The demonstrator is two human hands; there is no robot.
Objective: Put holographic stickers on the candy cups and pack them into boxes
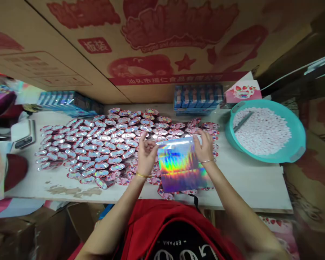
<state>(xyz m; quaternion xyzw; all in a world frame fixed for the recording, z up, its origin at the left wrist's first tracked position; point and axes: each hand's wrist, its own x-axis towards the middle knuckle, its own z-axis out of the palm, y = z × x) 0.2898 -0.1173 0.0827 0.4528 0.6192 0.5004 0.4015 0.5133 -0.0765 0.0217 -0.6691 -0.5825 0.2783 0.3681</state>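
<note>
Between my hands a shiny holographic foil sheet [175, 168] hangs over the front right of the packets, throwing rainbow reflections; whether it is a flat sheet or a bag I cannot tell. My left hand [146, 153] is closed at its upper left corner, thumb and fingertips pinching the edge. At the upper right edge, my right hand [205, 146] grips it between thumb and fingers. Below and to the left, many small red-and-pink packets [102, 151] stand packed together in rows, their oval silvery tops facing up. Some packets behind the foil are hidden.
A turquoise basin [300, 144] of small white pieces [262, 133] stands at the right, a grey bar-shaped tool [242, 122] resting in it. Blue packs [197, 99] line the back before big cardboard cartons [157, 36]. A white device [23, 133] lies at left on the white table [249, 187].
</note>
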